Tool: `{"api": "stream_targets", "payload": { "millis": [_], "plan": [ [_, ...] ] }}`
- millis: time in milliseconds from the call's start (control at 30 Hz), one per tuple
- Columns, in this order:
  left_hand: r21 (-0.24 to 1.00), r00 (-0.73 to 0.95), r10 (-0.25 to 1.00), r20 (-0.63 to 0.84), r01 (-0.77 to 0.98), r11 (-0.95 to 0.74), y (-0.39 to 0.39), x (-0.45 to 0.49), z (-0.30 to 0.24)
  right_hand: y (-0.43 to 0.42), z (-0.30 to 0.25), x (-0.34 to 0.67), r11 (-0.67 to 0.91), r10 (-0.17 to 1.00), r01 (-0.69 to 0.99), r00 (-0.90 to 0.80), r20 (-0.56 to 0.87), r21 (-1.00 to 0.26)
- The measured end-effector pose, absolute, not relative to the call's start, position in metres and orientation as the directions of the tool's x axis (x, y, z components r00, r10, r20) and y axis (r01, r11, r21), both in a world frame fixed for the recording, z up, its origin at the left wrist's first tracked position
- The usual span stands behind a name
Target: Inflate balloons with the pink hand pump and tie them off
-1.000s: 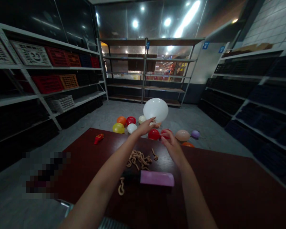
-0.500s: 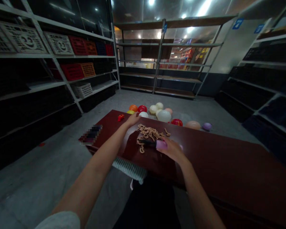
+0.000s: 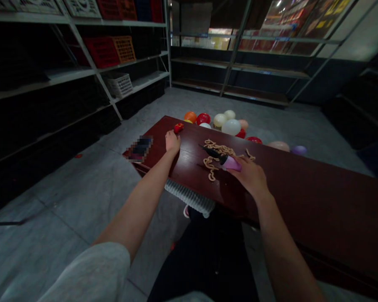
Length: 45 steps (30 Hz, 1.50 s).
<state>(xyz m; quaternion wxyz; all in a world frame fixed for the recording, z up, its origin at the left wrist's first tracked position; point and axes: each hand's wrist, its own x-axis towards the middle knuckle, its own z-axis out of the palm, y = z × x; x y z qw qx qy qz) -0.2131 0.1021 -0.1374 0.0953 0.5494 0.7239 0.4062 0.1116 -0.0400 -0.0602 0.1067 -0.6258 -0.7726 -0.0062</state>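
My right hand point(image 3: 252, 175) is wrapped round the purple body of a balloon pump point(image 3: 232, 163). The pump's black tapered nozzle points left over a loose heap of long tan uninflated balloons point(image 3: 211, 174). On the left part of the dark red table, my left hand point(image 3: 173, 141) is low over the surface with its fingers partly apart and nothing visible in them. Just beyond its fingertips lies a small red item point(image 3: 178, 127) with yellow markings; whether they touch it, I cannot tell.
A pixelated dark flat object point(image 3: 140, 149) lies at the left end of the table point(image 3: 302, 201). Inflated balloons point(image 3: 231, 127) in several colours rest on the floor behind. A ribbed grey-green cushion point(image 3: 189, 197) is under the front edge. Metal shelves with crates point(image 3: 118, 85) stand left.
My left hand has moved left from the far table edge to beside the red item. The pump has turned, its nozzle tilting up and away. The view has tipped down.
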Motion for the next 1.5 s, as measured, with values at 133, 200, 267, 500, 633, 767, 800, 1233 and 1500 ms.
{"api": "stream_targets", "payload": {
  "millis": [133,200,267,500,633,767,800,1233,1500],
  "plan": [
    [0.682,-0.419,0.862,0.285,0.721,0.125,0.131,-0.22,-0.137,-0.033,-0.054,0.103,0.152,0.982,0.95,-0.113,0.152,-0.271],
    [0.679,-0.436,0.859,0.269,0.718,0.151,0.14,-0.223,-0.136,-0.031,-0.055,0.1,0.108,0.992,0.899,-0.067,0.11,-0.425],
    [0.688,-0.445,0.854,0.271,0.71,0.151,0.144,-0.224,-0.136,-0.029,-0.057,0.099,0.088,0.996,0.808,-0.064,0.061,-0.583],
    [0.944,-0.465,0.866,0.182,0.33,-0.021,0.124,-0.219,-0.126,-0.037,-0.064,0.098,-0.241,0.958,0.271,-0.085,-0.272,-0.932],
    [0.999,-0.485,0.874,0.04,0.042,-0.022,0.088,-0.201,-0.117,-0.055,-0.067,0.103,-0.359,0.926,0.033,-0.116,-0.36,-0.933],
    [0.936,-0.349,0.933,-0.091,-0.35,-0.04,0.046,-0.173,-0.109,-0.07,-0.075,0.116,-0.387,0.919,-0.105,-0.133,-0.372,-0.916],
    [0.898,-0.277,0.953,-0.123,-0.44,-0.012,0.036,-0.166,-0.105,-0.073,-0.078,0.12,-0.39,0.918,-0.141,-0.135,-0.372,-0.91],
    [0.586,0.182,0.982,-0.049,-0.791,0.176,-0.019,-0.038,-0.084,-0.108,-0.089,0.182,-0.283,0.958,-0.364,-0.159,-0.24,-0.888],
    [0.554,0.271,0.935,-0.228,-0.753,0.354,-0.025,-0.025,-0.12,-0.108,-0.088,0.174,-0.225,0.966,-0.109,-0.155,-0.207,-0.968]
  ]
}}
